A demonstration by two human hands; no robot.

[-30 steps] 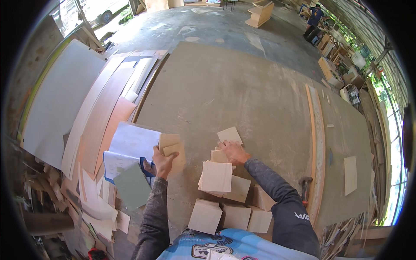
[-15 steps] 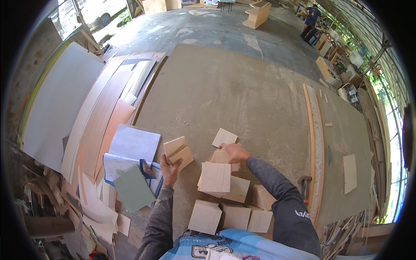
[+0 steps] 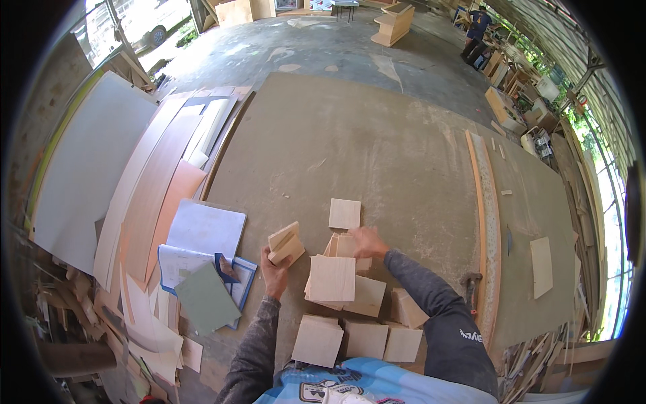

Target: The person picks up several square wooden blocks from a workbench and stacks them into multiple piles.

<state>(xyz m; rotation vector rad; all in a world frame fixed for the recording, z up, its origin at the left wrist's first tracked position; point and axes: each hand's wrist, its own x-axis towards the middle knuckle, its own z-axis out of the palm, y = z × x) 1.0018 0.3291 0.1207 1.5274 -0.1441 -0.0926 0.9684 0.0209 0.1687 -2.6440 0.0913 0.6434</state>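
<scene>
My left hand (image 3: 274,275) is closed around a few thin wooden squares (image 3: 284,242), tilted with their edges partly toward me. My right hand (image 3: 369,242) is at the right side of a fanned pile of wooden squares (image 3: 341,244); its fingers look apart, and I cannot tell how firmly they touch the pile. One single wooden square (image 3: 344,213) lies flat just beyond that pile. Nearer me stands a taller stack of squares (image 3: 332,279), partly covering another stack (image 3: 367,296). Several more stacks (image 3: 317,341) stand in a row close to my body.
An open blue folder with papers (image 3: 205,229) lies to the left, a grey-green board (image 3: 208,297) on it. A hammer (image 3: 471,293) rests beside a long wooden strip (image 3: 479,202) on the right. Sheet offcuts (image 3: 161,188) line the left edge. A person (image 3: 478,32) stands far back.
My right hand has let go of the single square and drawn back to the pile; that square now lies straighter. My left hand has shifted right and lower, tilting its squares.
</scene>
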